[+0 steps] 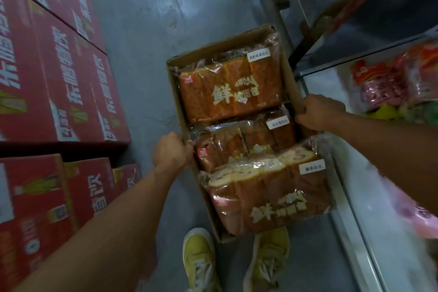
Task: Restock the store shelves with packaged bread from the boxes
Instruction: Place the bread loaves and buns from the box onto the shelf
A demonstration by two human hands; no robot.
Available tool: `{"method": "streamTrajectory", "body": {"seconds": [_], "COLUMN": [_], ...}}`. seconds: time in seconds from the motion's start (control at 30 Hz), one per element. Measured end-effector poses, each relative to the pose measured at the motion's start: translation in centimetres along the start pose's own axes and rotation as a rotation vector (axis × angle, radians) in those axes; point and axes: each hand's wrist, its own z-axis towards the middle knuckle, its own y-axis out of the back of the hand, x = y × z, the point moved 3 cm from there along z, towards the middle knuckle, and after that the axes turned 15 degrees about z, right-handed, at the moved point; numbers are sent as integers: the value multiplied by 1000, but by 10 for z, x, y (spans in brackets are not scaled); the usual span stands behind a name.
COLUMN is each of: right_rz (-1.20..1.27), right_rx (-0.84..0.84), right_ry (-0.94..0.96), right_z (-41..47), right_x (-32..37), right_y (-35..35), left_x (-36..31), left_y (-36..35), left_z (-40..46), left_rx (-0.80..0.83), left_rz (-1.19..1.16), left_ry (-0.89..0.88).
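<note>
1. The box (176, 92) is open-topped brown cardboard, held above the grey floor (147, 31) between red cartons (59, 73) on the left and a shelf (355, 149) on the right.
2. Three clear-wrapped bread packs fill it in a row: the far pack (231, 89) is orange-brown with large pale characters, the middle pack (244, 140) is darker, and the near pack (270, 197) shows swirled slice ends.
3. Each pack carries a small white label; the print is too small to read.
4. The left hand (171, 152) grips the box's left wall, fingers curled over the rim.
5. The right hand (320, 111) grips the right wall the same way; the hands sit well apart.
6. Yellow shoes (199, 261) stand under the box's near end.
7. Goods on the shelf are blurred and cut off by the frame edge.
</note>
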Motion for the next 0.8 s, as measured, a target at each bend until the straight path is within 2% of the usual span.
{"method": "streamTrajectory", "body": {"seconds": [0.27, 0.5, 0.63, 0.73, 0.8], "right_rz": [9, 82, 422, 806, 904], "right_rx": [-23, 25, 136, 35, -91], "right_ry": [-17, -43, -167, -326, -342], "right_z": [24, 32, 18, -13, -37], "right_x": [-1, -6, -8, -15, -21], "right_y": [-14, -22, -19, -15, -18], "left_x": [-5, -7, 2, -5, -9], "left_y": [-11, -17, -37, -32, -28], "left_z": [20, 24, 20, -21, -57], "left_rx": [-7, 16, 85, 20, -46], "left_rz": [-32, -57, -331, -548, -656], "left_ry": [48, 70, 97, 192, 251]}}
